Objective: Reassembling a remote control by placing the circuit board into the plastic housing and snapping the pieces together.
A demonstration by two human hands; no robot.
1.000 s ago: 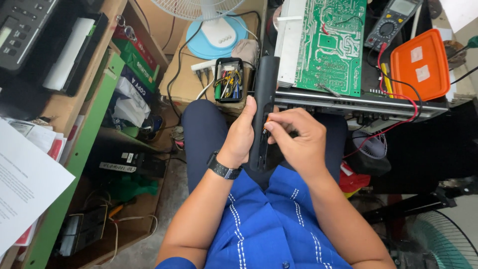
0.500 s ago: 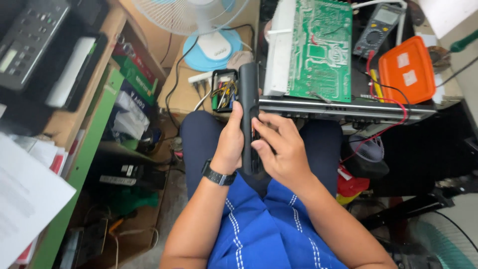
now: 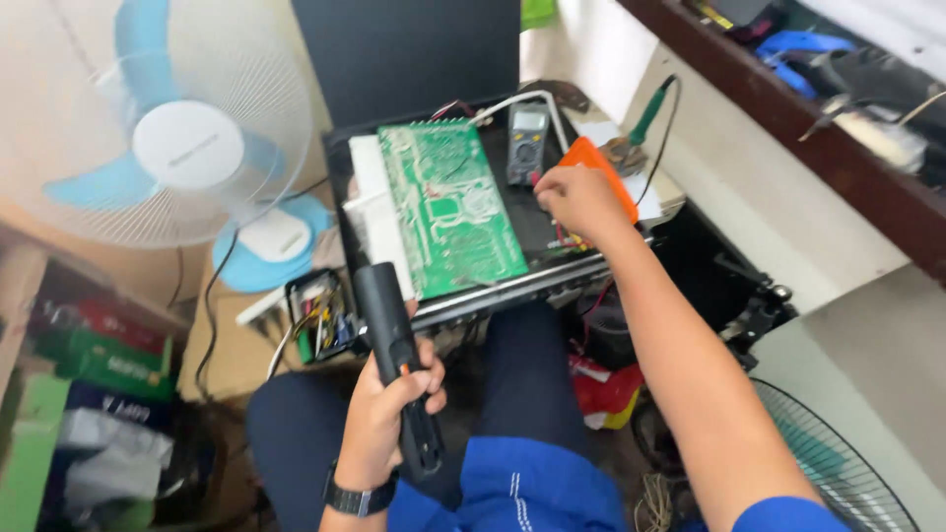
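My left hand (image 3: 386,412) grips a long black remote-like device (image 3: 394,355) over my lap, its top end pointing toward the bench. My right hand (image 3: 576,200) is stretched forward and rests on an orange box (image 3: 603,172) at the right side of the black work surface (image 3: 537,232). Whether its fingers grasp the box or anything else, I cannot tell. A green circuit board (image 3: 448,207) lies on a white panel (image 3: 370,222) between the two hands. A multimeter (image 3: 527,143) sits just behind the right hand.
A white and blue fan (image 3: 187,148) stands at left. A small tray of wires and tools (image 3: 315,320) sits beside the remote. A soldering iron (image 3: 650,113) rests at the back right. A dark shelf (image 3: 788,108) runs along the right; another fan grille (image 3: 838,463) lies on the floor.
My right hand left the black device and reached forward to the orange box. The left hand now holds the device alone. The camera view tilted up and turned toward the bench.
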